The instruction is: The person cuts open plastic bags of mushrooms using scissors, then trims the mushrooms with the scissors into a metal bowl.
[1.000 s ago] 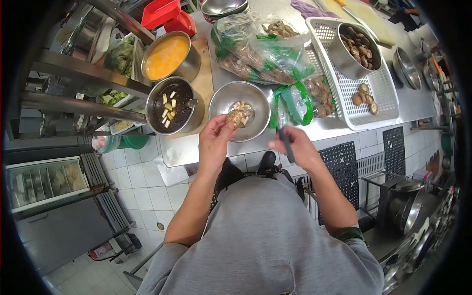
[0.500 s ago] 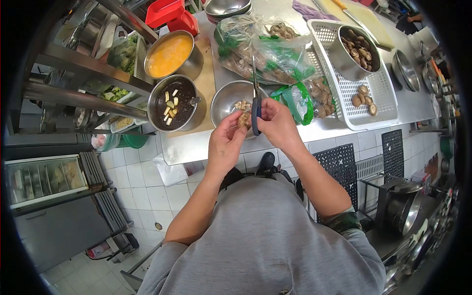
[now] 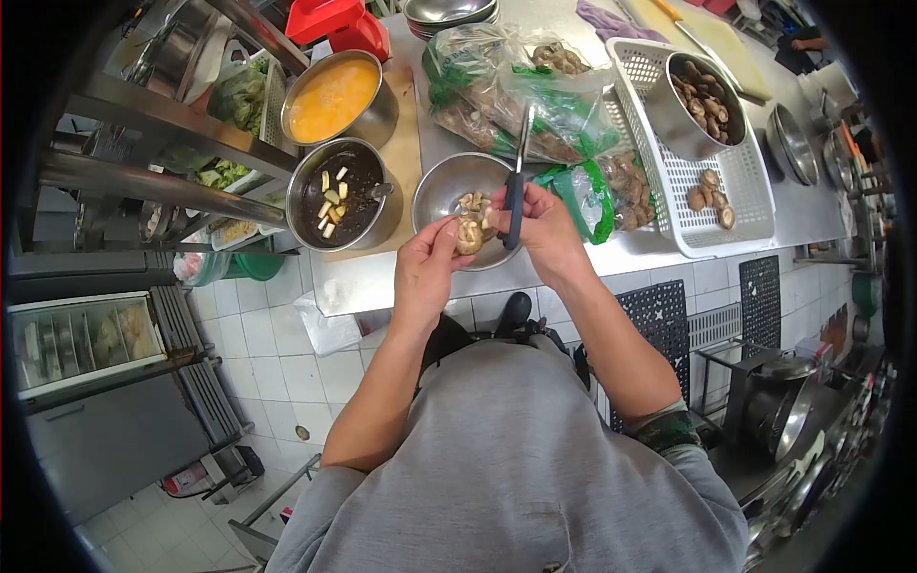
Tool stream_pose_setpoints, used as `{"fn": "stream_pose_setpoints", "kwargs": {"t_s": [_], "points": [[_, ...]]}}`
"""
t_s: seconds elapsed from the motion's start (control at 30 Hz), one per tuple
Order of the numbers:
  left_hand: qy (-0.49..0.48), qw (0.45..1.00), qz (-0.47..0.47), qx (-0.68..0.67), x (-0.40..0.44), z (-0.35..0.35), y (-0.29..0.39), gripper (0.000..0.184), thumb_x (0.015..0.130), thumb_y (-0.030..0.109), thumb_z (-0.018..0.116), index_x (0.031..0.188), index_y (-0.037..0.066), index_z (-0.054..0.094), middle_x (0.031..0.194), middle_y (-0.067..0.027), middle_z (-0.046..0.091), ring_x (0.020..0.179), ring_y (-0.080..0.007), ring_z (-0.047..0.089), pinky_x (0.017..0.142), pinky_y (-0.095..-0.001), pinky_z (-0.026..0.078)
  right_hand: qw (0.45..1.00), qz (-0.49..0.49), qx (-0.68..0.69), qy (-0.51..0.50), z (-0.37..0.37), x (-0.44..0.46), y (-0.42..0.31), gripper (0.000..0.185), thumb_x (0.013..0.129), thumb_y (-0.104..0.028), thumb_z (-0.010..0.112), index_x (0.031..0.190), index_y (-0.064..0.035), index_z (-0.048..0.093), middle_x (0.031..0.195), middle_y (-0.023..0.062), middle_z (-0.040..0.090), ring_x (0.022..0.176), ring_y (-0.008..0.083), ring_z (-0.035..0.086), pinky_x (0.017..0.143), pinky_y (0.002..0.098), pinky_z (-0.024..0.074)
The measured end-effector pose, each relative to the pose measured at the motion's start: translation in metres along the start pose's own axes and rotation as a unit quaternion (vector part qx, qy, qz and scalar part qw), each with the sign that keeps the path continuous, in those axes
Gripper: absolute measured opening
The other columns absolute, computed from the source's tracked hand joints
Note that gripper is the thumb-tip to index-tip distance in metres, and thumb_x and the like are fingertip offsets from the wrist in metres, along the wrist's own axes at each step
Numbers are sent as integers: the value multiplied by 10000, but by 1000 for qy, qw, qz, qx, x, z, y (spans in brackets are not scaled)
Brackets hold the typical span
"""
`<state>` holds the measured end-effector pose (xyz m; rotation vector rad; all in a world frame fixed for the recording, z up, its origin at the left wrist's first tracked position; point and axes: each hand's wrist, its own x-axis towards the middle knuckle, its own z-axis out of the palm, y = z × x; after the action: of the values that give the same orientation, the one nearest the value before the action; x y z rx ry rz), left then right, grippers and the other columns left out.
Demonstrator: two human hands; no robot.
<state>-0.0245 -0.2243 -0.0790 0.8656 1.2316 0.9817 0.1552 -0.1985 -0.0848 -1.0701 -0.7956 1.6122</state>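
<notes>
My left hand [image 3: 427, 263] pinches a brown mushroom [image 3: 469, 236] by its edge, over the near rim of a steel bowl [image 3: 441, 188]. Mushroom pieces [image 3: 472, 201] lie in the bottom of that bowl. Dark-handled scissors [image 3: 516, 205] are in my right hand [image 3: 543, 232], their blades pointing up and away from me. The fingertips of my right hand are at the mushroom's right side. Behind the bowl lie clear and green plastic bags of mushrooms [image 3: 521, 95].
On the left stand a pot of orange liquid [image 3: 334, 100] and a pot of dark liquid with pale pieces [image 3: 334, 205]. To the right, a white basket [image 3: 688, 234] holds loose mushrooms and a steel pot of mushrooms [image 3: 702, 105]. A knife [image 3: 702, 48] lies farther back.
My right hand has swung the scissors from pointing down beside the bowl to upright and come in to the mushroom. My left hand has turned the mushroom, so its pale underside shows.
</notes>
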Motion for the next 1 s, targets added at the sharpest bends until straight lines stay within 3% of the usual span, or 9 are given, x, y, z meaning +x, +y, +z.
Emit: {"fn": "stream_pose_setpoints", "kwargs": {"t_s": [0.07,0.17,0.27,0.53,0.7,0.77,0.87,0.93,1.0], "points": [[12,999,-1,-32,1,-5,0,372,1049,272,532,1249,-35,596,1088,-101,684,972,-157,676,850,-297,571,999,-28,9,29,-1,6,2,223,848,-24,728,1052,-6,643,914,32,678,814,83,623,737,231,496],[39,996,-23,-71,-2,-11,3,358,1046,270,540,1248,-24,577,1102,-106,680,988,-177,681,862,-304,571,955,-88,-277,56,-25,16,12,223,853,-41,710,1056,30,649,909,96,729,795,128,684,734,269,541],[37,996,-47,-68,0,-5,5,348,1043,264,548,1253,-13,561,1102,-105,679,994,-190,686,877,-313,568,947,-91,-289,110,-30,-13,-15,249,863,-56,691,1080,54,635,926,127,735,801,141,695,730,278,548],[-323,932,-45,-160,34,176,89,421,1042,273,546,1323,-39,529,1280,-151,602,1134,-234,631,953,-317,534,969,-158,-91,169,-101,-123,-81,270,856,-39,735,1100,26,639,1075,122,721,886,152,686,806,276,556],[-236,932,170,217,78,170,40,317,970,239,598,1092,-46,668,933,-170,727,886,-204,707,814,-343,562,952,-145,-81,257,-153,-177,-65,275,861,-58,730,1095,26,611,1061,136,714,918,158,685,801,283,574],[-173,920,130,328,96,142,-16,272,919,215,625,1012,-30,698,868,-202,719,846,-251,716,788,-371,555,954,-111,-71,269,-160,-194,-53,223,867,-40,719,1056,8,612,1052,108,716,913,133,672,803,267,563],[-156,812,151,541,102,163,-58,227,887,207,656,935,-11,699,918,-213,716,890,-322,708,797,-408,546,961,-49,-145,232,-171,-194,-17,192,873,-31,715,1038,-10,619,1066,89,719,897,108,662,806,244,542],[-240,834,281,410,115,183,-86,200,849,160,687,964,-1,666,893,-206,699,837,-383,678,787,-452,529,944,-74,-204,250,-165,-171,5,194,897,-53,705,1063,5,624,1088,78,723,902,104,659,787,273,533],[-277,859,249,352,113,199,-88,193,827,138,680,957,-3,662,939,-229,689,869,-419,665,793,-479,519,913,-134,-276,269,-162,-141,19,272,885,-89,711,1110,21,606,1064,138,723,899,211,699,790,335,537]]}}
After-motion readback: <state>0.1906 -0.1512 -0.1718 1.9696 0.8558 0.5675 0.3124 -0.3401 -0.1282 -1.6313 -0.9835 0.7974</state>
